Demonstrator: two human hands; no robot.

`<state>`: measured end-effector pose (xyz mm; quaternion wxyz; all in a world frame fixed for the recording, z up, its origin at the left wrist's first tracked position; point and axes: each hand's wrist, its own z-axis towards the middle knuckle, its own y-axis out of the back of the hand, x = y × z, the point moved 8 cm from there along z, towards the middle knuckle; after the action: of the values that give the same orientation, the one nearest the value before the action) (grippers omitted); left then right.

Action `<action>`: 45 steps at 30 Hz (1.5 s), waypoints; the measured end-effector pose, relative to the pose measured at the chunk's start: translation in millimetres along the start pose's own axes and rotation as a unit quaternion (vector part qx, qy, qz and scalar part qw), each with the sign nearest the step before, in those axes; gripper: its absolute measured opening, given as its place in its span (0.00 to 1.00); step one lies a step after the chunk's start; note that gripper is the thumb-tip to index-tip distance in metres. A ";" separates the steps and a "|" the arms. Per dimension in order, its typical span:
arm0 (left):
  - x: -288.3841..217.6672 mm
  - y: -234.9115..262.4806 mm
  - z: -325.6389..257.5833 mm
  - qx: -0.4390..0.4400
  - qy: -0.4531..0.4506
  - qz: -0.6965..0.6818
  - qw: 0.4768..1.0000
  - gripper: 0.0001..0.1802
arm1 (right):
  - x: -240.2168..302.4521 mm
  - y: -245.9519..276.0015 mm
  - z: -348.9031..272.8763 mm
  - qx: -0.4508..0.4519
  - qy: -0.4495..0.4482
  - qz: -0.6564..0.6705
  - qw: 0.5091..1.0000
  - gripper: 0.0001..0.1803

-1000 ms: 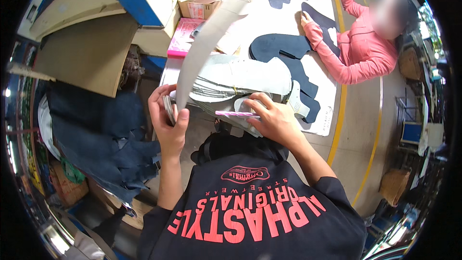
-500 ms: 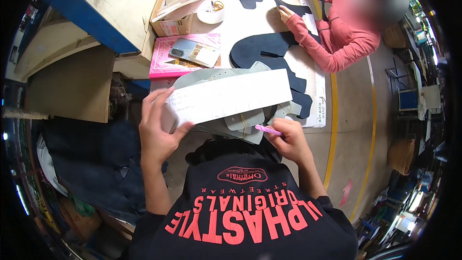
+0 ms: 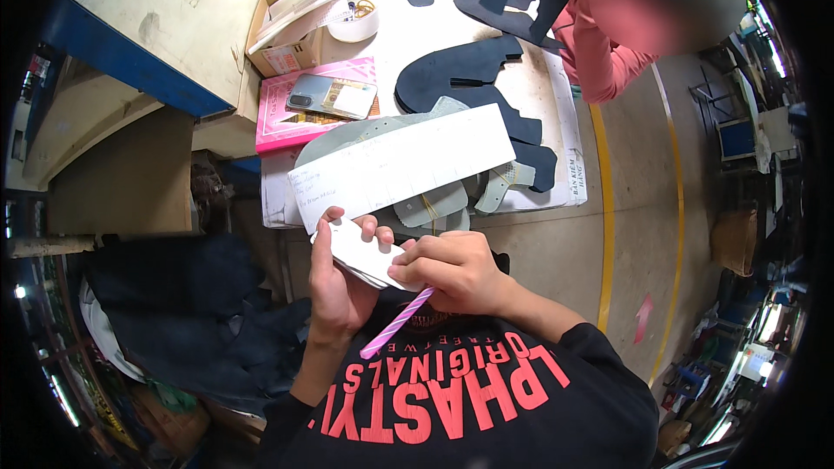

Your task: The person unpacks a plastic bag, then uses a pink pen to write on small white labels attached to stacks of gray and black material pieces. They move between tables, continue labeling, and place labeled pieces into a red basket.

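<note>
A small stack of white cut pieces (image 3: 369, 254), like cards, lies in my left hand (image 3: 339, 291), whose fingers curl round its edges. At the stack's right end, the fingers of my right hand (image 3: 460, 269) press on the top piece. That same hand also keeps hold of a pink-and-white striped pen (image 3: 398, 323), which slants down to the left across my shirt. Just beyond my hands, a long white paper sheet (image 3: 408, 161) with handwriting rests on grey shoe-upper pieces (image 3: 434, 204). Some of these pieces are bundled with rubber bands.
Black cut pieces (image 3: 452, 69) lie farther along the white table (image 3: 563, 104). To the left are a phone (image 3: 332, 95) on a pink box (image 3: 274, 113), a carton of papers (image 3: 291, 48) and a tape roll (image 3: 356, 26). Opposite, a co-worker in a pink sleeve handles black pieces.
My left hand has left the sheet's end and come nearer with the white stack clearly showing. My right hand has moved left onto it, pen still held. The co-worker has lifted a black piece.
</note>
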<state>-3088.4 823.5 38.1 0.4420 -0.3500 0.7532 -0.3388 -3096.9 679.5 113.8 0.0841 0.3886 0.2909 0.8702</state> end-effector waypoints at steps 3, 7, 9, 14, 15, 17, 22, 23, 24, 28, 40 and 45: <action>-3.3 -5.0 2.9 0.041 -0.019 -0.003 0.999 0.19 | 0.9 1.1 -1.8 0.036 -0.029 0.041 0.998 0.15; -11.9 1.6 6.7 0.025 -0.066 0.011 0.997 0.20 | -2.7 18.2 -2.4 -0.010 -0.074 0.096 0.993 0.14; -18.2 0.1 5.9 0.036 -0.079 0.030 0.996 0.16 | -13.4 32.9 -6.5 -0.108 -0.112 0.128 0.980 0.10; -20.4 -16.1 0.6 0.071 -0.059 0.119 0.989 0.33 | -44.7 38.6 -36.0 -0.235 -0.260 0.187 0.918 0.05; -16.8 -14.6 -0.8 0.049 -0.038 0.136 0.989 0.36 | -49.3 36.1 -41.6 -0.273 -0.273 0.211 0.898 0.06; -16.7 -16.7 -0.8 0.045 -0.049 0.178 0.982 0.36 | -53.5 35.3 -48.8 -0.286 -0.275 0.221 0.891 0.06; -35.2 -5.6 0.1 0.005 -0.138 0.283 0.949 0.28 | -50.9 43.9 -49.3 -0.211 -0.235 0.157 0.936 0.05; -41.4 -3.6 -0.5 -0.002 -0.157 0.317 0.935 0.27 | -55.2 50.0 -54.8 -0.225 -0.264 0.163 0.924 0.06; -48.5 -4.8 -2.6 -0.001 -0.189 0.366 0.911 0.28 | -58.0 57.9 -61.1 -0.244 -0.284 0.172 0.911 0.06; -75.9 -22.9 -6.8 0.005 -0.290 0.640 0.712 0.28 | -77.1 86.8 -83.7 -0.311 -0.341 0.187 0.867 0.09; -77.2 -49.8 37.6 0.041 -0.370 0.790 0.487 0.30 | -95.7 100.6 -106.1 -0.162 -0.395 -0.023 0.904 0.08; -87.7 -50.5 40.2 0.036 -0.399 0.798 0.451 0.27 | -101.2 101.1 -116.0 -0.152 -0.409 -0.007 0.900 0.09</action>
<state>-3008.7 861.4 101.9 0.7825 0.3239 0.4303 0.3126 -3103.7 508.1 46.8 0.2599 0.6905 0.0985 0.6678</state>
